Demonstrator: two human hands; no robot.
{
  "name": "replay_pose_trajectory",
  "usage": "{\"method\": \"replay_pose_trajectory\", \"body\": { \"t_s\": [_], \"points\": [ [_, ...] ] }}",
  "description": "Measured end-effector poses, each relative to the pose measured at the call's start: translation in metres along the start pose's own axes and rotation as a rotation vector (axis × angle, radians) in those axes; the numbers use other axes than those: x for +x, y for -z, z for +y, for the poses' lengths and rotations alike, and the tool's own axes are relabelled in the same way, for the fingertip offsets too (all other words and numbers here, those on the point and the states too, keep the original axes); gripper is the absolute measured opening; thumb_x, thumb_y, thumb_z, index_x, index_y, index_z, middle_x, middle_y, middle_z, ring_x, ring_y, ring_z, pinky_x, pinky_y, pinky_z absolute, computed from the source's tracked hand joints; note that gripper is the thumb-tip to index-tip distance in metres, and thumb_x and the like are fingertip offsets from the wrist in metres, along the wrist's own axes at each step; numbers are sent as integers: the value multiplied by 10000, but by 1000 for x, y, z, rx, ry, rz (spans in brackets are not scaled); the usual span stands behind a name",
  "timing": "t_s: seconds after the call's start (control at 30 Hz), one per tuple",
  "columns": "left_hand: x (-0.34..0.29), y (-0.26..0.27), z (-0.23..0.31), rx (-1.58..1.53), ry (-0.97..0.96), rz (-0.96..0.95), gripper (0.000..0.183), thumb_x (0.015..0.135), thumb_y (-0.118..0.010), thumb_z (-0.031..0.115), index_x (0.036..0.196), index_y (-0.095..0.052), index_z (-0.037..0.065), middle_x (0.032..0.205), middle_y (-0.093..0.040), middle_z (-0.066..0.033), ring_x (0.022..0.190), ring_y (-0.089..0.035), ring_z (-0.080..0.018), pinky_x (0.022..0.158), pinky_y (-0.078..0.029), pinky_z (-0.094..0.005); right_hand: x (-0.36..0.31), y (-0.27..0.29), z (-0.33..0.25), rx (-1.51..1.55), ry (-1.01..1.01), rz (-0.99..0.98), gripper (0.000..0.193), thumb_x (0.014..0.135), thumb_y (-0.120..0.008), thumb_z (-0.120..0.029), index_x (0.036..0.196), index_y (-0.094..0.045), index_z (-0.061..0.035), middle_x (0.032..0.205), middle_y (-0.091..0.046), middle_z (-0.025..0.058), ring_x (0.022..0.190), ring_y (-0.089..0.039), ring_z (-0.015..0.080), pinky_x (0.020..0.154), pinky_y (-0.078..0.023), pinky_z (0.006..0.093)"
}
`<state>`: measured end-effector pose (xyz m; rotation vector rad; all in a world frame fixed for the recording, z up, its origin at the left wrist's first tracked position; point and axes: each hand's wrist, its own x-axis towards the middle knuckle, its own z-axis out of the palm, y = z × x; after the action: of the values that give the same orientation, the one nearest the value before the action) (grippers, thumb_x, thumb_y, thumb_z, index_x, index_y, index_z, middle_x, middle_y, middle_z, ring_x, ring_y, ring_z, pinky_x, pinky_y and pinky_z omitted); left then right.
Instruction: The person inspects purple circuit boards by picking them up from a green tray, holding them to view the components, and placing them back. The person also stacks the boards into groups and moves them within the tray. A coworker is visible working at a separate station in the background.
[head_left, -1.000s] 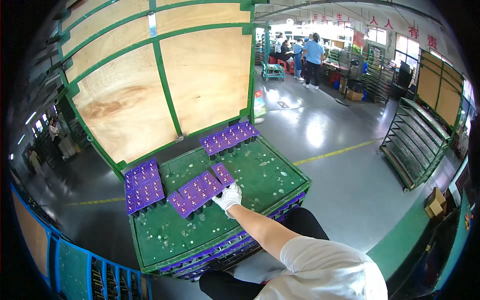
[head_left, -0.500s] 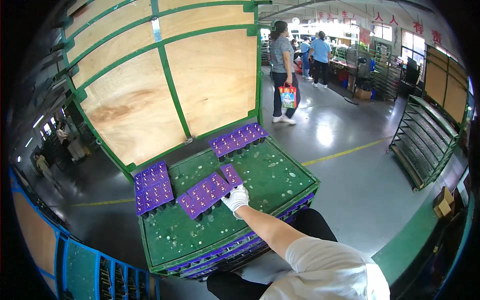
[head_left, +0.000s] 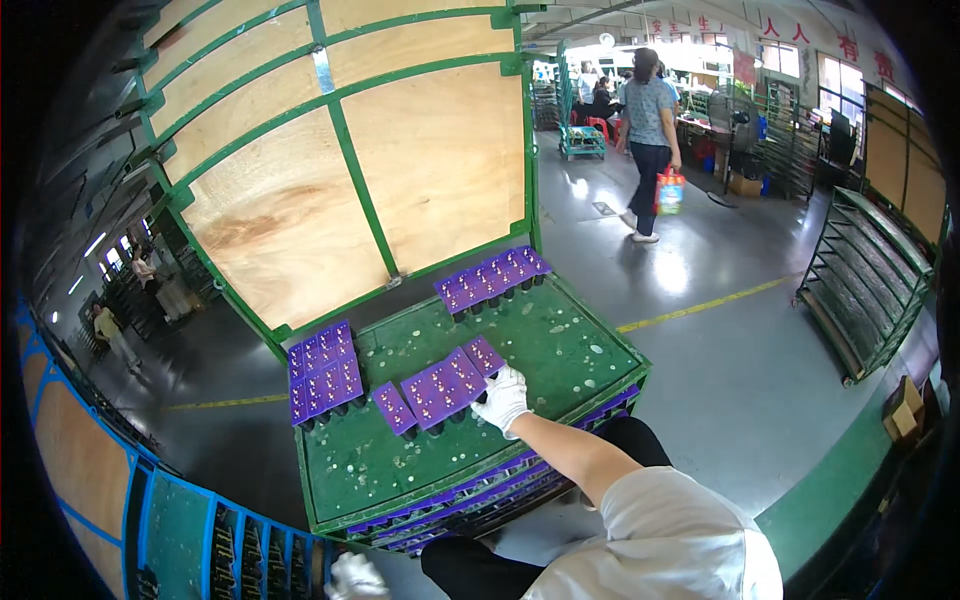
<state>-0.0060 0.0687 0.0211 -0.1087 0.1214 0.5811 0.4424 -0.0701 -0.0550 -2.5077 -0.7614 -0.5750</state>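
1. At eight o'clock from the green counter (head_left: pixel 545 355), a blue-framed rack (head_left: pixel 175 525) is seen.
2. On the counter at nine o'clock, a block of purple boards (head_left: pixel 325 373) is raised on dark stubs.
3. At eleven o'clock, plywood panels (head_left: pixel 440 165) are held by a green frame (head_left: pixel 358 185).
4. At seven o'clock, off the counter, the left gloved hand (head_left: pixel 357 578) is blurred; whether its fingers are wide or narrow cannot be told.
5. Near the counter's centre, a single purple strip (head_left: pixel 393 408) is parted by a gap from the middle boards (head_left: pixel 443 388); the rightmost strip (head_left: pixel 484 355) is placed just beside these, toward one o'clock.
6. Past twelve o'clock, a back row (head_left: pixel 492 278) is set along the far edge.
7. At three o'clock from the middle boards, the right gloved hand (head_left: pixel 502 402) is held with curled fingers at the rightmost strip's near edge; whether it is gripped cannot be told.
8. At one o'clock, a red bag (head_left: pixel 669 190) is carried by a person (head_left: pixel 650 120).
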Motion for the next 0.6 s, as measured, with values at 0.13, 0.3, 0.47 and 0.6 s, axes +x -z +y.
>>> {"method": "replay_pose_trajectory", "body": {
  "t_s": [0.13, 0.3, 0.47, 0.6],
  "points": [
    [68, 103, -50, 925, -226, 280, 482, 1010, -482, 391, 1360, -475, 59, 1353, -567, -149, 1210, -565, -355, 1012, -455, -463, 2, 38, 22, -107, 313, 4, 539, 692, -748, -495, 1097, -680, -145, 1272, -441, 206, 1216, -405, 396, 1061, -316, 547],
    [109, 76, -130, 1469, -347, 78, 486, 967, -612, 336, 1318, -550, 6, 1328, -591, -165, 1219, -574, -286, 1032, -446, -413, 38, 91, 32, -108, 747, -222, 328, 778, -650, -221, 1002, -633, 18, 1188, -524, 272, 1165, -513, 421, 1093, -355, 533],
    [166, 48, -224, 2387, -989, -364, 625, 811, -692, 297, 1372, -526, 78, 1472, -396, -240, 1390, -309, -478, 1127, -268, -591, 52, 85, 16, -327, 1155, -66, 251, 785, -582, -187, 906, -704, -4, 1131, -596, 214, 1105, -581, 384, 1043, -421, 497],
    [187, 60, -243, 2645, -1023, -260, 627, 772, -704, 364, 1346, -556, 160, 1519, -327, -221, 1401, -200, -550, 1138, -189, -648, 41, 114, -1, -279, 1050, -165, 289, 732, -655, -199, 932, -717, 0, 1094, -592, 204, 1063, -575, 367, 985, -441, 476]
  ]
}}
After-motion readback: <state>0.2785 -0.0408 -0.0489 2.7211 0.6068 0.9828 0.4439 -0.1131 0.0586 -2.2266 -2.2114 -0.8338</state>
